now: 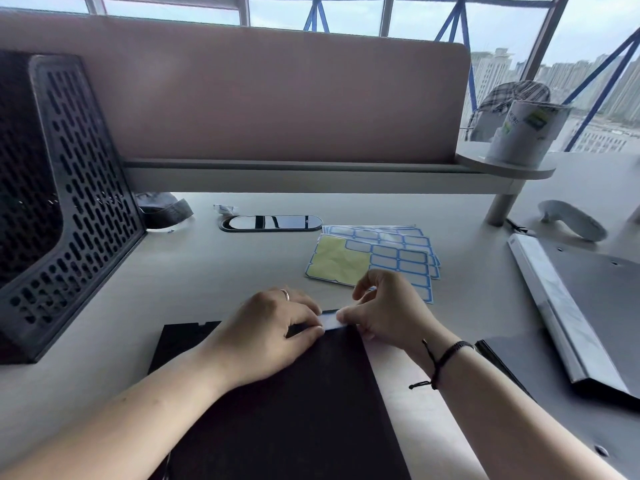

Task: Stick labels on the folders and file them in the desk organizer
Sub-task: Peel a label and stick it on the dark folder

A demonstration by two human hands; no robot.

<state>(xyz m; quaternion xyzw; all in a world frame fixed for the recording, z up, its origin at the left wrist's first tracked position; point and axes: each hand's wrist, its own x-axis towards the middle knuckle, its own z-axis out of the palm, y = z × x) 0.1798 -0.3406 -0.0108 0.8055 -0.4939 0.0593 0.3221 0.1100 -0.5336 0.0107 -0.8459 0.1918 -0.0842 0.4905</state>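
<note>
A black folder (294, 410) lies flat on the desk in front of me. A small white label (330, 321) sits at its far right corner. My left hand (266, 337) rests on the folder and its fingertips press the label's left end. My right hand (388, 313) pinches the label's right end with curled fingers. Just beyond my hands lie several sheets of blue-edged labels (377, 258), the top one partly peeled to yellow backing. The black perforated desk organizer (65, 202) stands at the left.
Grey folders (588, 313) lie open at the right, with another dark one (512, 365) under my right wrist. A cable port (270, 223) is set in the desk ahead. A raised shelf (311, 178) carries a white can (523, 133). A white object (571, 218) lies far right.
</note>
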